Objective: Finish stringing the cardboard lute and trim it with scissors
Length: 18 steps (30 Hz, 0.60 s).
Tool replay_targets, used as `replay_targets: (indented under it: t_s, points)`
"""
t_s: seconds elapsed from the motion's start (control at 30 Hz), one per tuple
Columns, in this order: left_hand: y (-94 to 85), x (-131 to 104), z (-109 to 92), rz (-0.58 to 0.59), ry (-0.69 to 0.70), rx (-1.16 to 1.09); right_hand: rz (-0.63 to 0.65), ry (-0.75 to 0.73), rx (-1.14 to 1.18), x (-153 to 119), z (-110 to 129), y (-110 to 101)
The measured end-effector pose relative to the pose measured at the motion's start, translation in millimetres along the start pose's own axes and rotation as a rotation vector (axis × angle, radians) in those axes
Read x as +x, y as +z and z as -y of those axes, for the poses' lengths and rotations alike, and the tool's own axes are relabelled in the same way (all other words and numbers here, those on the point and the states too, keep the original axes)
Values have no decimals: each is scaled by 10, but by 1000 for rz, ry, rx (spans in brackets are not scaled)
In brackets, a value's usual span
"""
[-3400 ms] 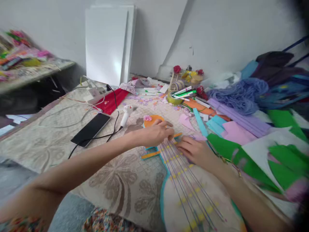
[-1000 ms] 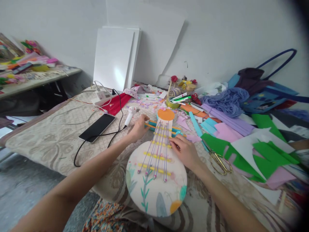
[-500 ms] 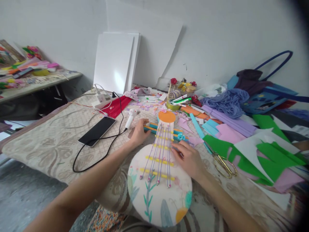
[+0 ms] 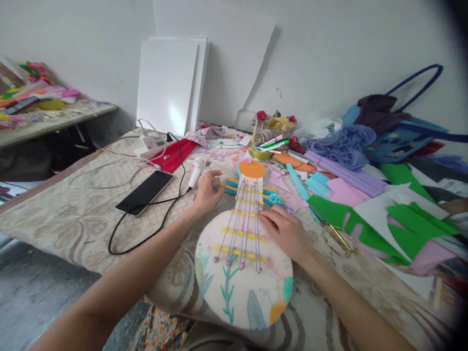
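Paper guitar (image 4: 244,273) looks nearly finished: strings, yellow frets, painted body done. Left hand (image 4: 206,191) curls on pegs at 11 o'clock; right hand (image 4: 285,231) flat, open, empty.

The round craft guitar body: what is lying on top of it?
On the guitar body lie purple strings over yellow strips, and the right hand at its edge. What the hand covers is hidden.

The left hand (image 4: 206,191) hides the stick ends it grips; the shelf clutter (image 4: 32,95) is blurred.
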<state>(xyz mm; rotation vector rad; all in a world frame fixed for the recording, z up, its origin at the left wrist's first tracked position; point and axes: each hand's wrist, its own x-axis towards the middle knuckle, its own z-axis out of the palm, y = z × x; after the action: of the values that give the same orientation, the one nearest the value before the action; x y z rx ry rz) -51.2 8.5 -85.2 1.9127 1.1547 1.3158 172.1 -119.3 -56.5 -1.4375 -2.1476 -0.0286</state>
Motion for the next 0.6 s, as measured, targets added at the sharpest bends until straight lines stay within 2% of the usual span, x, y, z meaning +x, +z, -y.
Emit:
replay_targets:
  t_s: [0.1, 0.23, 0.43, 0.6]
  points:
    - [-18, 2, -64, -27, 0, 15, -3, 9, -2, -5, -7, 1]
    - [-17, -4, -100, -7, -11, 2, -12, 9, -5, -12, -5, 6]
    - [-4, 6, -64, 41, -9, -46, 6, 8, -9, -7, -5, -2]
    - [-2, 23, -32, 22, -4, -37, 12, 13, -17, 3, -7, -12]
